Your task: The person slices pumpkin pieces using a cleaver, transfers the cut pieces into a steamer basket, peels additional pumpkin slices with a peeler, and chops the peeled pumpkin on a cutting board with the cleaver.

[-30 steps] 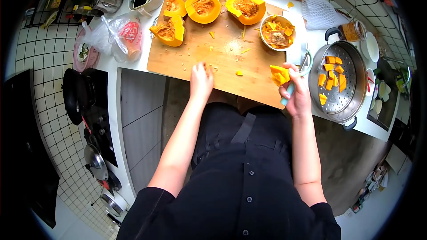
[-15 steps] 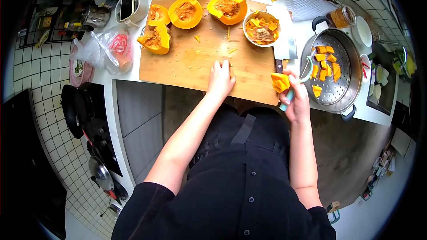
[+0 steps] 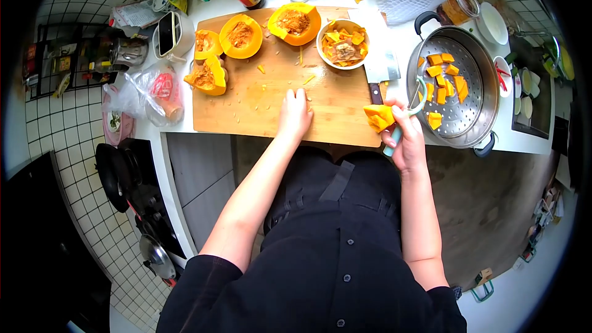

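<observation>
I'm driving this remotely, and my right hand (image 3: 407, 140) is pinching 1 pumpkin chunk (image 3: 378, 118) plus a teal peeler (image 3: 391, 142) by the near right corner of the cutting board (image 3: 246, 114), left of the steamer pot (image 3: 489, 102). My left hand (image 3: 295, 116) is curling over the near side; I'm not managing to tell if it's gripping anything.

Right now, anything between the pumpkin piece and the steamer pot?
Yes: the right hand itself and the peeler it holds with the pumpkin piece. The peeler's curved head overlaps the left rim of the steamer pot in this view. No lid; the knife lies off that line.
</observation>
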The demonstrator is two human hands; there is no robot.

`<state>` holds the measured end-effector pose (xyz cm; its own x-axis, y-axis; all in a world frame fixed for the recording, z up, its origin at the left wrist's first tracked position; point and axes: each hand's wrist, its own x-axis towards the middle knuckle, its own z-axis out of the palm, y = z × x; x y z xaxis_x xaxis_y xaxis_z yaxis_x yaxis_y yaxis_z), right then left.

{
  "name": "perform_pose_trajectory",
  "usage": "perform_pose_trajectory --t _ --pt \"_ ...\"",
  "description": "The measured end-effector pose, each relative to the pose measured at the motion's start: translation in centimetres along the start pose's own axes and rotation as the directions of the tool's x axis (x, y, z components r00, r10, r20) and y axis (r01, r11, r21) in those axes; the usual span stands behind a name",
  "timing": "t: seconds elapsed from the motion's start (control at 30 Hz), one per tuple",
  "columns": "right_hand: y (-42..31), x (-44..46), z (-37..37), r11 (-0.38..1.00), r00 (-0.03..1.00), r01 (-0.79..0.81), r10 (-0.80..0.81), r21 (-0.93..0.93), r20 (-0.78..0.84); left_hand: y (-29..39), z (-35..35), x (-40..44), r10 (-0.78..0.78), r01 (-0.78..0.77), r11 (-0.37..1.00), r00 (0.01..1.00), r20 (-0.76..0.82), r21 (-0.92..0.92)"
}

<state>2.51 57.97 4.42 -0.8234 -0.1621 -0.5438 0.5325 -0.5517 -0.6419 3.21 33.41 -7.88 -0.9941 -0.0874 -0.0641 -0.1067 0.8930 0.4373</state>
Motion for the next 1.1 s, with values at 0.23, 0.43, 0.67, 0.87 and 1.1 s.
perform_pose_trajectory --t 0.23,0.43,0.67,0.87,1.1 --pt "-0.2 -0.3 -1.0 0.999 1.0 0.017 -0.017 0.032 -0.006 -0.7 -0.6 1.9 -0.001 0.001 1.0 1.0 -0.015 -0.003" --pt "-0.5 -0.3 -1.6 0.998 1.0 0.03 -0.03 0.047 -0.005 -1.3 -0.5 1.3 0.049 -0.048 0.999 0.998 -0.046 0.005" --pt "-0.6 -0.4 -1.5 0.997 0.997 0.072 -0.072 0.006 -0.025 -1.5 -0.5 0.9 0.064 -0.063 0.997 0.998 -0.03 0.032" --pt "-1.3 -0.7 -1.1 0.996 0.995 0.088 -0.088 -0.022 -0.038 -1.3 -0.5 0.9 0.023 -0.023 1.0 0.998 -0.063 0.008" --pt "-1.1 -0.4 -1.8 0.995 0.999 0.033 -0.035 0.097 0.01 -1.8 -1.3 0.4 0.007 -0.013 0.995 0.998 0.06 0.097"
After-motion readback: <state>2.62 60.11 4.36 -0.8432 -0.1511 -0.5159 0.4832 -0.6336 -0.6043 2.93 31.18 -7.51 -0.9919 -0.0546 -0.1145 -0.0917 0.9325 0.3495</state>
